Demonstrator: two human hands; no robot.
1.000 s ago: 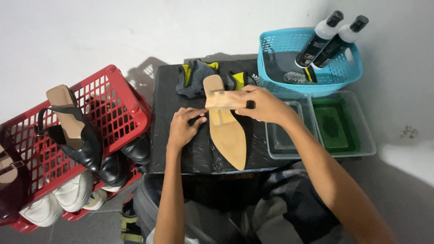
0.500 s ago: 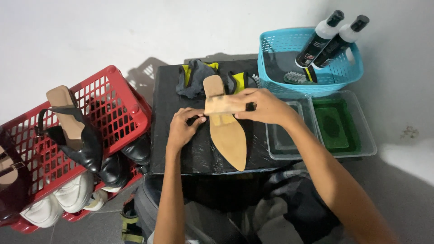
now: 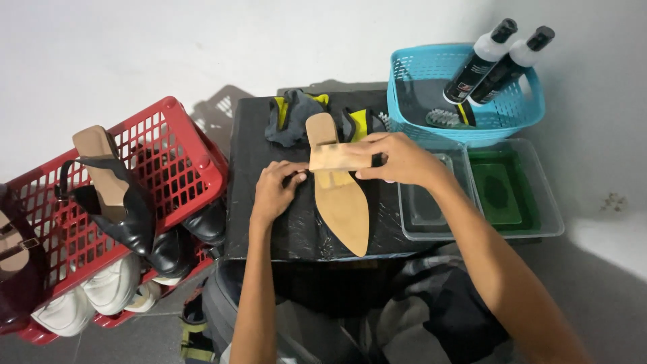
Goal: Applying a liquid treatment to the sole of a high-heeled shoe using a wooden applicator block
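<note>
A tan flat sandal [image 3: 342,202] with a pointed toe lies on the black table [image 3: 269,229], toe toward me. My right hand [image 3: 397,159] grips the right end of its wide tan strap. My left hand [image 3: 275,190] touches the strap's left end with its fingertips, the other fingers curled on the tabletop. Grey and yellow gloves [image 3: 294,116] lie just behind the sandal's heel.
A red basket [image 3: 185,152] at the left holds black heeled shoes [image 3: 125,209] and white sneakers [image 3: 108,290]. A blue basket [image 3: 421,74] at the back right holds two bottles [image 3: 495,57] and a brush. Two clear trays [image 3: 485,195] stand at the right, one with green liquid.
Both hands stay on the sandal strap. The left hand's fingers have shifted slightly closer to the strap's end.
</note>
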